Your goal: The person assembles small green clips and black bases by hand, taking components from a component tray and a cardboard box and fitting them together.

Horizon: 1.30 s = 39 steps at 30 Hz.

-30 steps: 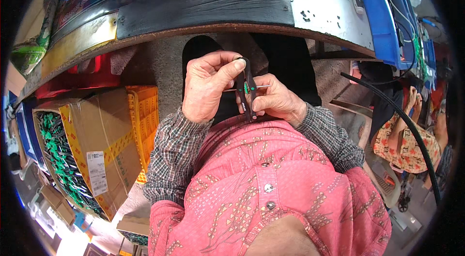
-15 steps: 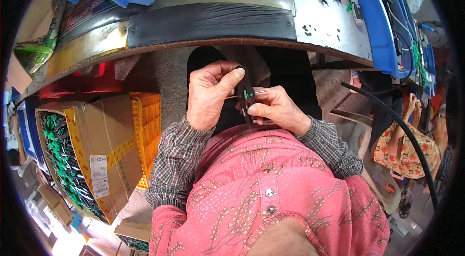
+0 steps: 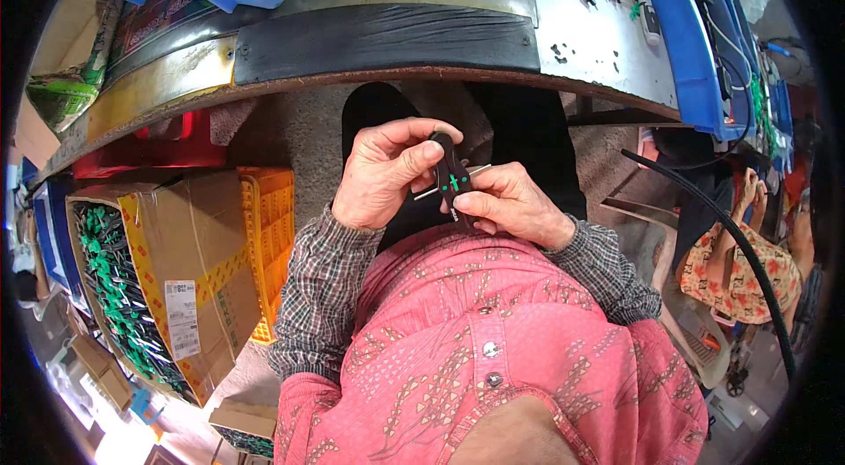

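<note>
While the left hand (image 3: pixel 387 173) pinches its far end between thumb and fingers, the black tool (image 3: pixel 451 173) — probably light, stiff, slightly slick — lies angled toward the right hand (image 3: pixel 521 203), whose fingers grip its nearer half, seemingly the firmer hold.

A pink shirt (image 3: pixel 546 333) with a scattered print of pale triangles, shiny buttons (image 3: pixel 491 349) down its front; wrinkled, dark-and-white checked oversleeves (image 3: pixel 319 289); black trousers (image 3: pixel 537 143).
</note>
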{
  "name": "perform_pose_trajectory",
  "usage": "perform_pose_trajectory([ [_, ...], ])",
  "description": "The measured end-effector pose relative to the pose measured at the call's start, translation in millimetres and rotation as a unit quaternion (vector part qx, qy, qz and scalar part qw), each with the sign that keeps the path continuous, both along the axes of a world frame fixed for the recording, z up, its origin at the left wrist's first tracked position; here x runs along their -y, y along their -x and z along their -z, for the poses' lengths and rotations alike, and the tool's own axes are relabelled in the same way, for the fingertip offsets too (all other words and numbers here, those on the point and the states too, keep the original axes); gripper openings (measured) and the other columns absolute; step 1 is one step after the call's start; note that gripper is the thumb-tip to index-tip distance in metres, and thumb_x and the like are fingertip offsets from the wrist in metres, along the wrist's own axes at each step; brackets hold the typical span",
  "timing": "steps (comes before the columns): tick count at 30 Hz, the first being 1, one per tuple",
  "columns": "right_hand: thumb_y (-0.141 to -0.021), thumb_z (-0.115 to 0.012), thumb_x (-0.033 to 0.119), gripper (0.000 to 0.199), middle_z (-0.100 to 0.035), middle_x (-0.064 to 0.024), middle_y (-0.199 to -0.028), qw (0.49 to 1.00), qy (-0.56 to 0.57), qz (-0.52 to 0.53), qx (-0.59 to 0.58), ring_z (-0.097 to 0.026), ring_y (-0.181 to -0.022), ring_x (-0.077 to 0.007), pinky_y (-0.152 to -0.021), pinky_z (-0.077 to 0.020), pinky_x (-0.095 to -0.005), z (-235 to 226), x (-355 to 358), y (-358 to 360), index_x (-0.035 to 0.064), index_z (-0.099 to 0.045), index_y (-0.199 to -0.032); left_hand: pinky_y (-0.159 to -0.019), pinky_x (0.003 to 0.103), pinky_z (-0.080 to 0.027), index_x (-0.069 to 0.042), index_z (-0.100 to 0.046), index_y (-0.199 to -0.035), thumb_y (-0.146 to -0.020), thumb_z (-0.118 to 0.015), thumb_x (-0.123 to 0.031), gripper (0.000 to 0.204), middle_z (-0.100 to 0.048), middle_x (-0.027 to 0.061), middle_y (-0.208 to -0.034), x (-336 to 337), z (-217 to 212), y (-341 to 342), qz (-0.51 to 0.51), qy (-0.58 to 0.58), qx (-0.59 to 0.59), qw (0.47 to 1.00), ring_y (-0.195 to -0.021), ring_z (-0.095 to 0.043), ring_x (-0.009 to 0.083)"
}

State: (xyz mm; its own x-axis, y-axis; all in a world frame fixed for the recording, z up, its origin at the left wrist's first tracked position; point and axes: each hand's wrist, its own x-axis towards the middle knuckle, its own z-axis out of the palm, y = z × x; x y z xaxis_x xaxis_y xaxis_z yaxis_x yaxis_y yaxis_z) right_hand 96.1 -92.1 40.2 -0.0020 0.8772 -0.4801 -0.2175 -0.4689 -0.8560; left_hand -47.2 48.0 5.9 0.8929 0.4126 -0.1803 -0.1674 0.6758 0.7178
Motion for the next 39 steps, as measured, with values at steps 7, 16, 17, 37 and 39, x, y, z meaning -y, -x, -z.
perform_pose_trajectory([
  [7, -0.088, -0.066, 0.016, 0.018, -0.053, 0.0033, -0.070, 0.996, -0.065, 0.033, 0.052, -0.044, -0.057, -0.0014, -0.049, -0.0349, -0.0198, 4, 1, 4, -0.0020, -0.065, -0.087, -0.054, 0.017, -0.042, 0.000, -0.062, -0.106, -0.086, -0.068, -0.015, 0.025, -0.062, -0.0007, -0.084, -1, 1, -2, 0.006, 0.031, 0.062, 0.998, -0.065, -0.053, 0.0039],
  [16, -0.084, -0.070, 0.011, 0.019, -0.057, 0.0025, -0.078, 0.995, -0.056, 0.050, 0.062, -0.049, -0.065, -0.0014, -0.054, -0.0399, -0.0189, 4, 2, 3, -0.0023, -0.063, -0.095, -0.051, 0.018, -0.042, -0.003, -0.058, -0.107, -0.082, -0.073, -0.032, 0.042, -0.058, 0.0007, -0.090, 2, 20, -4, -0.013, 0.028, 0.042, 0.999, -0.066, -0.055, 0.0038],
  [17, -0.084, -0.070, 0.011, 0.019, -0.057, 0.0025, -0.078, 0.995, -0.056, 0.050, 0.061, -0.049, -0.065, -0.0014, -0.054, -0.0399, -0.0189, 4, 2, 4, -0.0023, -0.063, -0.095, -0.051, 0.018, -0.042, -0.003, -0.058, -0.107, -0.082, -0.073, -0.032, 0.042, -0.058, 0.0007, -0.090, 3, 20, -4, -0.013, 0.028, 0.042, 0.999, -0.066, -0.055, 0.0038],
  [37, -0.089, -0.065, 0.014, 0.017, -0.058, 0.0021, -0.075, 0.997, -0.033, 0.068, 0.032, -0.048, -0.054, -0.0005, -0.046, -0.0379, -0.0162, 0, -2, 5, 0.0001, -0.064, -0.099, -0.052, 0.021, -0.045, 0.000, -0.053, -0.116, -0.090, -0.063, -0.035, 0.045, -0.061, 0.0079, -0.097, 13, 16, -8, -0.063, 0.068, 0.062, 0.994, -0.067, -0.057, 0.0091],
  [39, -0.090, -0.064, 0.014, 0.018, -0.059, 0.0012, -0.075, 0.995, -0.030, 0.087, 0.024, -0.049, -0.055, -0.0014, -0.046, -0.0397, -0.0166, 3, 0, 4, -0.0008, -0.063, -0.100, -0.052, 0.021, -0.046, 0.001, -0.052, -0.115, -0.091, -0.061, -0.035, 0.044, -0.061, 0.0085, -0.096, 16, 20, -2, -0.057, 0.069, 0.050, 0.995, -0.066, -0.058, 0.0100],
])
